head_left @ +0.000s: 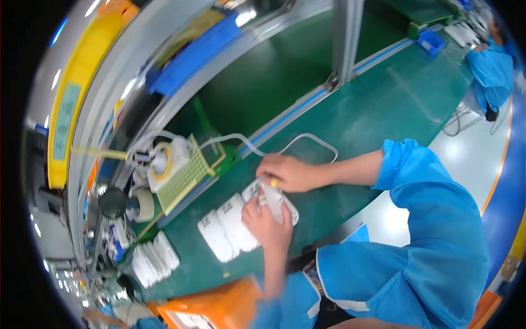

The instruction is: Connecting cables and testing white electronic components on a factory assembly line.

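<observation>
A white, rounded flat plastic piece lies at the right end of a row of similar white pieces on the green tabletop. My left hand grips it from the near side, thumb and fingers apart across it, with a pale band around one finger. At its far end my right hand is closed, fingers curled down; what they hold, if anything, is hidden. Something small and yellow shows at those fingertips. Dark markings appear on the white pieces.
A white cable curves behind my right hand. Further left are a yellow-green grid rack, a roll of tape and stacked white pieces. An orange bin stands at the near edge. A co-worker's blue sleeve shows far right.
</observation>
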Tool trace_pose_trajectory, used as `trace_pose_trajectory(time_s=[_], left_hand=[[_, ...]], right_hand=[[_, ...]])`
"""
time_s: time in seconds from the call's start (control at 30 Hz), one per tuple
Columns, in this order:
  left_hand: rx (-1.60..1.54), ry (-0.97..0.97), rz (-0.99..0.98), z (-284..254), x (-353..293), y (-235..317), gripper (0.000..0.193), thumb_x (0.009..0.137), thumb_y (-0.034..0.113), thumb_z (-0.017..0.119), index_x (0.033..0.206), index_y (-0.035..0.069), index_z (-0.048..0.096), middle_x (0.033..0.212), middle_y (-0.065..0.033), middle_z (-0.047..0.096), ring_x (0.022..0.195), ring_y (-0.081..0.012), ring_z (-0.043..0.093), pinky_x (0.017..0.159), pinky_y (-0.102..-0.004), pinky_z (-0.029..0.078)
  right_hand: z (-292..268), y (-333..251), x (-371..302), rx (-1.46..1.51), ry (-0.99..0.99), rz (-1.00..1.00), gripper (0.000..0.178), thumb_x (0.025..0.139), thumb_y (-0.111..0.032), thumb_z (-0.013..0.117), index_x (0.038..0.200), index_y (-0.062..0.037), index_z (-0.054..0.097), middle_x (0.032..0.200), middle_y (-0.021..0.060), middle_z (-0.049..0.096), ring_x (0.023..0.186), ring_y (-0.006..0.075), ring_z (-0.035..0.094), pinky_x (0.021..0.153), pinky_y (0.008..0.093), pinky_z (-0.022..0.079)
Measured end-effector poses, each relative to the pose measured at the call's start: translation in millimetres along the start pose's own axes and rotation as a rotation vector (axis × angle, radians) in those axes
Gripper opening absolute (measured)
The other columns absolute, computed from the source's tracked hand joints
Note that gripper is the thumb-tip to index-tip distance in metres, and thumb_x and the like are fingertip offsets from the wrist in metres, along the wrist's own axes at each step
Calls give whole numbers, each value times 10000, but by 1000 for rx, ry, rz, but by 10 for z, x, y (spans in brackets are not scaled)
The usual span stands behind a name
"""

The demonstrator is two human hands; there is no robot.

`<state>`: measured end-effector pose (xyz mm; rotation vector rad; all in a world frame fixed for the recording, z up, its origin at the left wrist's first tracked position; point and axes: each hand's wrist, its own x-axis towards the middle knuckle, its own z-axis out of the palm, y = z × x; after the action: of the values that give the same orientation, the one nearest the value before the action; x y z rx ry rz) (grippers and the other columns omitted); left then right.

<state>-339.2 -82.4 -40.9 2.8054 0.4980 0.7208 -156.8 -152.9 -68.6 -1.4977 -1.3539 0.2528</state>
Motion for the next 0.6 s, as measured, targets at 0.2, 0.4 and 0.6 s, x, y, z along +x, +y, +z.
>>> trace_pose_trajectory(time_s=[0.2, 0.4, 0.6], left_hand=[[-9, -27, -35, -24, 68, 17, 639, 830, 287, 707, 1403, 42, 565, 1221, -180, 516, 1142, -390, 490, 984, -511, 372], [-10, -64, -14, -27, 107, 27, 595, 830, 245, 711, 1364, 15, 583, 1205, -216, 523, 1137, -413, 477, 974, -520, 377], [-46, -85, -41, -36, 25, -21, 660, 786, 241, 736, 1381, 17, 559, 1240, -236, 506, 1169, -439, 465, 1004, -547, 354]], right_hand=[[-43, -4, 47, -8, -38, 65, 189, 952, -138, 649, 1104, -26, 630, 1087, 155, 624, 1026, 348, 617, 879, 427, 524], [-44, 50, 16, -16, 3, 25, 212, 921, -122, 656, 1111, -33, 626, 1078, 166, 623, 1035, 367, 610, 894, 444, 514], [74, 100, 15, 49, 10, -72, 219, 913, -162, 629, 1088, -32, 614, 1046, 181, 621, 1033, 398, 589, 882, 489, 513]])
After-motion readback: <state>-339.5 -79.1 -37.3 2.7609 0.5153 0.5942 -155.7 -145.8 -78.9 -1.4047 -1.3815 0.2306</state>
